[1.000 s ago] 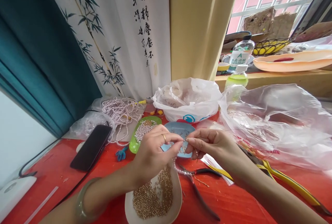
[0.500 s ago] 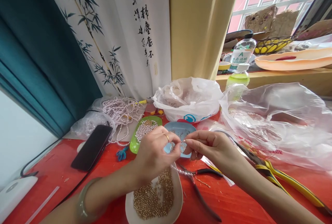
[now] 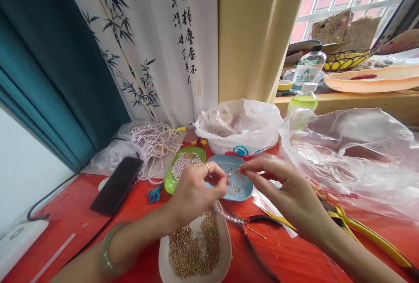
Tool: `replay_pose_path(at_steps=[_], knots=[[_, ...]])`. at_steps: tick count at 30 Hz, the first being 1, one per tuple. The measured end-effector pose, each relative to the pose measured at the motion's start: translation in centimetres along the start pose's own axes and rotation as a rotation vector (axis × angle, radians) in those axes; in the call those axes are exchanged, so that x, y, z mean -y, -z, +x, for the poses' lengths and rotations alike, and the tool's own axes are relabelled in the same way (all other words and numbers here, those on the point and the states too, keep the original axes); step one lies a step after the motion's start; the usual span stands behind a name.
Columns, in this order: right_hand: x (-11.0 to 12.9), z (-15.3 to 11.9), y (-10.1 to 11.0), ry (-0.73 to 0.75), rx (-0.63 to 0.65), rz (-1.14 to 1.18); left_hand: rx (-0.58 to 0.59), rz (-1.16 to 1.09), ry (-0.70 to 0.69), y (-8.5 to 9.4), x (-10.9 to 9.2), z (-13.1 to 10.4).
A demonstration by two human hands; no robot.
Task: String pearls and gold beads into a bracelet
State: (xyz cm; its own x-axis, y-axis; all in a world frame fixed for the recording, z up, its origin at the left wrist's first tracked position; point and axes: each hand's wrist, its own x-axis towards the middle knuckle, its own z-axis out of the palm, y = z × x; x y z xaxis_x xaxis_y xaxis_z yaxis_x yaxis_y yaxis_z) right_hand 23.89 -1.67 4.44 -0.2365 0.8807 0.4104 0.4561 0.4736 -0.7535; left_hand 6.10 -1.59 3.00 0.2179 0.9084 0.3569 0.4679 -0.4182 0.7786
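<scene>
My left hand (image 3: 199,187), with a ring and a bangle, pinches one end of a thin beaded strand (image 3: 233,173). My right hand (image 3: 278,182) has its thumb and forefinger together at the strand's other end. Both hands are over the blue tray (image 3: 247,187), where small metallic pieces lie. A string of pearly beads (image 3: 233,219) hangs below my left hand, beside the white dish (image 3: 163,252) of gold beads (image 3: 193,252). Left of the blue tray is a green tray (image 3: 169,182) holding pale beads (image 3: 185,163).
Dark-handled pliers (image 3: 258,254) lie right of the white dish, yellow-handled pliers (image 3: 376,235) farther right. A phone (image 3: 117,184) and bead strands (image 3: 153,139) are at the left. Plastic bags (image 3: 242,134) stand behind, with a bottle (image 3: 303,99) near the sill.
My right hand has moved right and slightly up, away from my left hand. The thin strand now shows between them, and more of the blue tray is uncovered.
</scene>
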Motion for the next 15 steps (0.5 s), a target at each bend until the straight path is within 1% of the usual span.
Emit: replay_pose_path(at_steps=[4,7,11,15], knots=[[-0.18,0.12,-0.25,-0.041,0.012,-0.009,0.021,-0.083,0.059,-0.11,0.15,0.0],[-0.26,0.18,-0.36,-0.074,0.053,0.017,0.048,-0.113,0.093,-0.13,0.08,-0.08],[-0.22,0.2,-0.33,-0.088,0.093,0.062,0.085,-0.101,0.13,-0.07,-0.05,-0.15],[-0.09,0.22,-0.25,-0.111,0.112,0.077,0.103,-0.065,0.114,0.0,-0.11,-0.13]])
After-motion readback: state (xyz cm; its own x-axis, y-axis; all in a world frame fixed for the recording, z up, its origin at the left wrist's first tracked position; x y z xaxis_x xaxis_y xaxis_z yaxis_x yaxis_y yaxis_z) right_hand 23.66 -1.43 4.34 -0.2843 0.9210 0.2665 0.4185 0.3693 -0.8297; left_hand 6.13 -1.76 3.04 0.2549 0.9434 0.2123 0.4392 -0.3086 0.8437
